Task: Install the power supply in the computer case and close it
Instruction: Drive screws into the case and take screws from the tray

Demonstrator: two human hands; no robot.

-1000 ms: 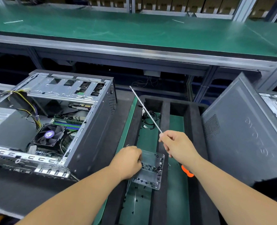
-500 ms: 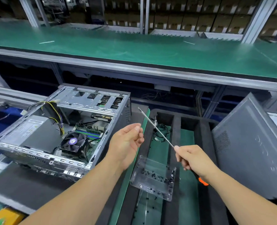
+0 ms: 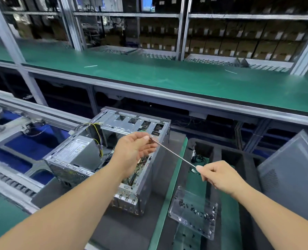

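Note:
An open computer case (image 3: 146, 179) lies on its side left of centre, with the grey power supply (image 3: 77, 154) sitting inside at its left end and yellow-black cables (image 3: 97, 139) rising from it. My right hand (image 3: 220, 177) grips a long screwdriver, whose thin metal shaft (image 3: 175, 155) runs up and left. My left hand (image 3: 135, 150) is raised over the case, and its fingertips pinch something small at the shaft's tip; I cannot make out what it is. The grey side panel (image 3: 292, 170) leans at the right.
A clear plastic tray (image 3: 193, 212) with several small dark screws lies in the black foam holder (image 3: 214, 156) on the green mat. A long green bench (image 3: 167, 76) and metal shelving run across the back. Conveyor rails (image 3: 10, 134) lie to the left.
My left hand left the screw tray, rose and met the screwdriver's tip above the case. My right hand swung the shaft to the left. The view tilted upward.

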